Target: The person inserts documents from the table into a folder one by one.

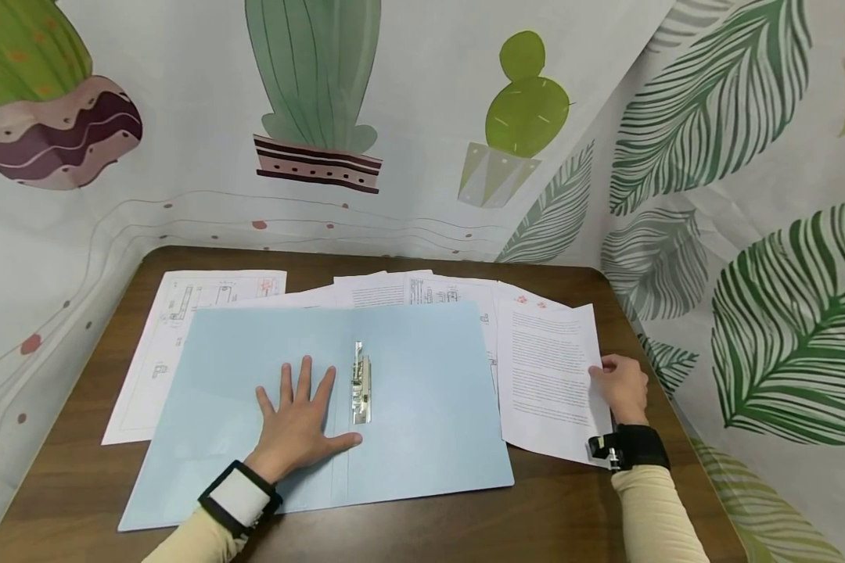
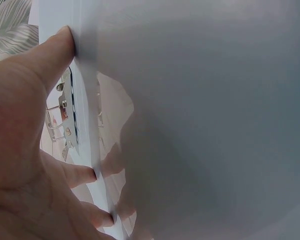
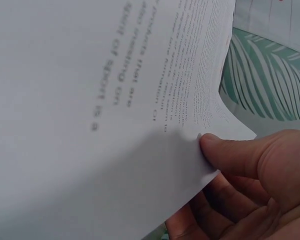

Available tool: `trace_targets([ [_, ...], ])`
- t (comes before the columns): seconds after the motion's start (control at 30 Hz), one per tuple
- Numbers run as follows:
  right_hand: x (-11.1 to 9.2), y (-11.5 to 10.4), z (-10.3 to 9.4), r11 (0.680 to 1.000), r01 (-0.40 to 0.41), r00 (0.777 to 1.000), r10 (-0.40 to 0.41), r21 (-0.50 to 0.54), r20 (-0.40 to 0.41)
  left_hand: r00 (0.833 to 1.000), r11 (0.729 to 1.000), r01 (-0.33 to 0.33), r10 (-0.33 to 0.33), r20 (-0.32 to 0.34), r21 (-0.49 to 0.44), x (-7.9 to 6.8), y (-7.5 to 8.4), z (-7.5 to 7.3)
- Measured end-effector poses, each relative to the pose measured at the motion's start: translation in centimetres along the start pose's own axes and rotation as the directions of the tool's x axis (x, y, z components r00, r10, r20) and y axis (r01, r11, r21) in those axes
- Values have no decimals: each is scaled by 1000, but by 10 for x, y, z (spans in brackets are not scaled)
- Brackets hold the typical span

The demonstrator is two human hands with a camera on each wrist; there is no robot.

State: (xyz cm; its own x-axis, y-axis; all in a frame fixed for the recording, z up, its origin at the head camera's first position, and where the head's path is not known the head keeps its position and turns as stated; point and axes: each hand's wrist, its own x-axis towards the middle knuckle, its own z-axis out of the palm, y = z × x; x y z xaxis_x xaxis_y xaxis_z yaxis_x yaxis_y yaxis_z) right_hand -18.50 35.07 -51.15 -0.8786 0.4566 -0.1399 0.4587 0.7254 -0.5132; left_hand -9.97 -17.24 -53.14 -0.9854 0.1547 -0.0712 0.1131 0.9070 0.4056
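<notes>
A light blue folder (image 1: pixel 422 399) lies spread out on the table, with a metal lever clip (image 1: pixel 361 383) near its spine. My left hand (image 1: pixel 296 430) rests on the folder's left cover, fingers spread and straight, the thumb reaching toward the spine just below the clip. At the right, my right hand (image 1: pixel 621 387) pinches the right edge of a printed sheet of paper (image 1: pixel 545 375) between thumb and fingers. In the right wrist view the thumb (image 3: pixel 230 152) lies on top of the sheet, which bends at that edge, while the other fingers are under it.
Several papers stick out behind and beside the folder, among them a sheet with drawings (image 1: pixel 148 383) at the left and one with red marks (image 1: pixel 531 295) at the back right. The brown wooden table (image 1: pixel 422 524) meets a patterned cloth (image 1: pixel 436 223) at its back and right edges.
</notes>
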Motion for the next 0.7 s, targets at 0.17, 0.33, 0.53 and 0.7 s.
trace_targets([
  [0.17,-1,-2,-2,999,30,999,-30,16,-11,1000,1000,-4,4,-6,-8,1,0,2],
  [0.33,-3,-7,-15,989,149,985,-148,7,-94,1000,1000,-4,4,-1,5,2,-1,2],
  [0.53,-11,-26,-52,968,251,950,-246,-1,-194,1000,1000,0,0,-1,18,1,-1,0],
  [0.7,-20,-44,-86,954,298,924,-284,16,-256,1000,1000,-5,5,-4,22,0,-1,0],
])
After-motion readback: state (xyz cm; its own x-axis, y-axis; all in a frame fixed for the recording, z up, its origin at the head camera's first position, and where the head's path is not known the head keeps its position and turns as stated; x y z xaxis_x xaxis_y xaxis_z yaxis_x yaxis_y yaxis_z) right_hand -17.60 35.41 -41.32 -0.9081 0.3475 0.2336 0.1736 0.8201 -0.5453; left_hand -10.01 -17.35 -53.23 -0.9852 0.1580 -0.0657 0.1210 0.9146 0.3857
